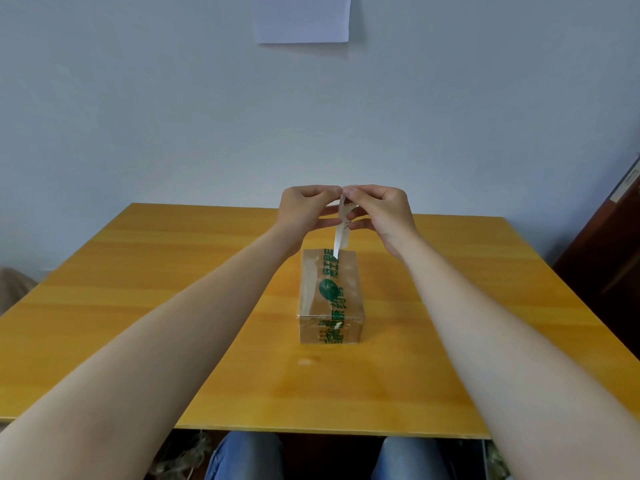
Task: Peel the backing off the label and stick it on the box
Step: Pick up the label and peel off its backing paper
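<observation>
Yellow-orange wood counter [138, 306] fills most of the shot, with its left and right edges cut off by the frame. Far left, past the counter edge, there's a beige lump [14, 282] I honestly can't identify.

Left hand [304, 213] is raised above the counter with the forearm stretched out from the bottom left corner, wrist bent a little. Its thumb and index are pinched together at the top edge of the label [341, 230], other fingers loosely curled underneath. The label is a narrow white strip seen almost edge-on, hanging down from the pinch point between both hands. Some faint print on it, way too small to read. Can't tell whether the backing has started to separate or which layer each hand has.

Below it sits the box [330, 296], brown cardboard wrapped in clear tape with green printed characters, standing on the counter near the middle. The strip's bottom tip overlaps the far top edge of the box in view, but touching or just hovering, can't say.

Right hand [381, 213] mirrors the left, grip closed thumb-to-index on the same top end of the label, fingertips nearly meeting the left's. Far right, a dark brown door or cabinet [609, 244] is cropped off.
</observation>
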